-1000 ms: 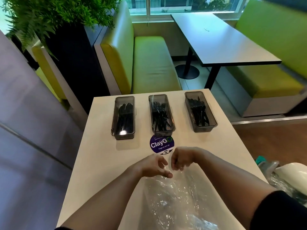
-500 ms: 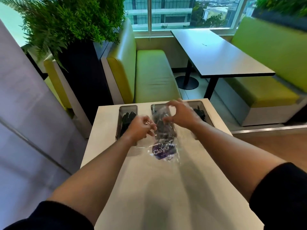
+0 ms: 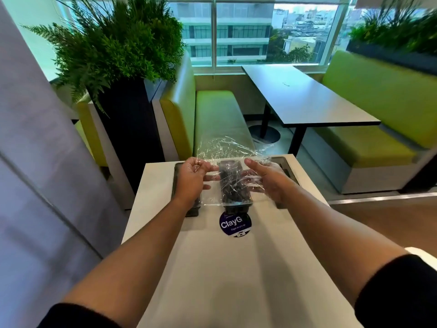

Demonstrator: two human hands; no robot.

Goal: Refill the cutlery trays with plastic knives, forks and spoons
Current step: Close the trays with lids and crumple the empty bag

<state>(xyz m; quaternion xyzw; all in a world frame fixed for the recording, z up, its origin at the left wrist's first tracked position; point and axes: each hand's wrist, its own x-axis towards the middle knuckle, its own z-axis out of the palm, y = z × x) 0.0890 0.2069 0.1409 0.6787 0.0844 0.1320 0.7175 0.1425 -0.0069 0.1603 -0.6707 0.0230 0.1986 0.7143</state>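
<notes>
White tabletop [image 3: 212, 268], green window booth behind. From my end the step looks like emptying a pack: a clear bag [image 3: 224, 150] is stretched over the middle tray [image 3: 235, 197] of three, which holds black cutlery (type too blurred to call). Left hand [image 3: 191, 178] pinches the bag's rim w/ curled fingers. Right hand [image 3: 267, 179] lies fairly straight under the film, grip unclear. Next move prob. needs a shake, then lifting the limp, crinkly, glossy film away w/o dragging light pieces out of the rigid, rectangular, smoky tray.
</notes>
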